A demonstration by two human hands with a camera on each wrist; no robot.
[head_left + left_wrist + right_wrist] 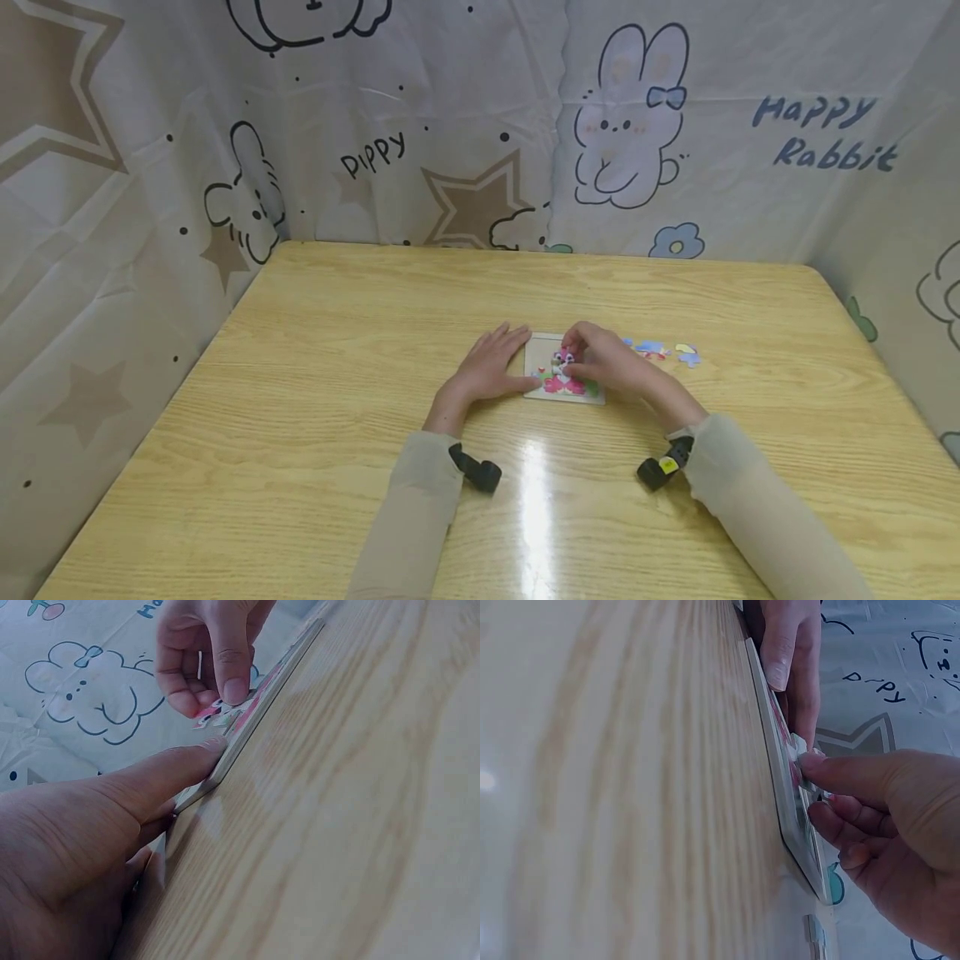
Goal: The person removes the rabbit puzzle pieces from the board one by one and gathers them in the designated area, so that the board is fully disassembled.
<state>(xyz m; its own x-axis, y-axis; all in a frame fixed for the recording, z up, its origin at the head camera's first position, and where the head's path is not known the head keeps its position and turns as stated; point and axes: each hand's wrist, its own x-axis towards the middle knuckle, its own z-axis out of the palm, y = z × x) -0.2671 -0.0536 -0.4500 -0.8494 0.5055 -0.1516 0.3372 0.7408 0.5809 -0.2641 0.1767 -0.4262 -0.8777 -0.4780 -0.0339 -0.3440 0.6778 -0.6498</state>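
Note:
A flat puzzle board (542, 346) with a pale frame lies on the table, its lower part filled with a pink figure on green. My left hand (487, 367) rests at the board's left side, fingers stretched out and thumb on the frame's edge. Over the board's middle, my right hand (609, 357) pinches a pink-and-white puzzle piece (560, 359) between thumb and fingers. In the left wrist view that piece (211, 715) is tilted, close over the board. The right hand covers the board's right side in the head view.
Several loose puzzle pieces (651, 347) in blue, pink and yellow lie right of the board, partly behind the right hand. The wooden table (337, 350) reaches back to a printed cloth (465, 108) hanging around it.

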